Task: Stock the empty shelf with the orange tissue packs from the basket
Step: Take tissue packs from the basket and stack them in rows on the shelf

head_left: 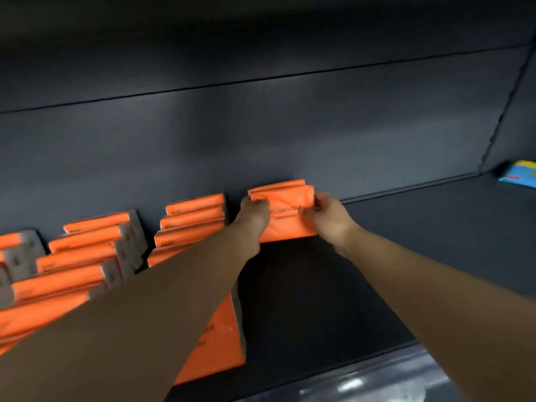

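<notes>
Both my hands hold two orange tissue packs [287,216] standing upright against the back wall of the dark shelf [420,242]. My left hand [253,216] grips their left end and my right hand [329,219] grips their right end. Left of them, several orange tissue packs stand in rows: one row [191,224] right beside my left hand, another row [95,242] further left, and a third [17,242] at the frame's left edge. My left forearm hides part of these rows. The basket is out of view.
A blue and yellow package [519,174] lies at the far right of the shelf behind a divider. The shelf's front rail [362,381] runs along the bottom right. The shelf floor to the right of my hands is bare.
</notes>
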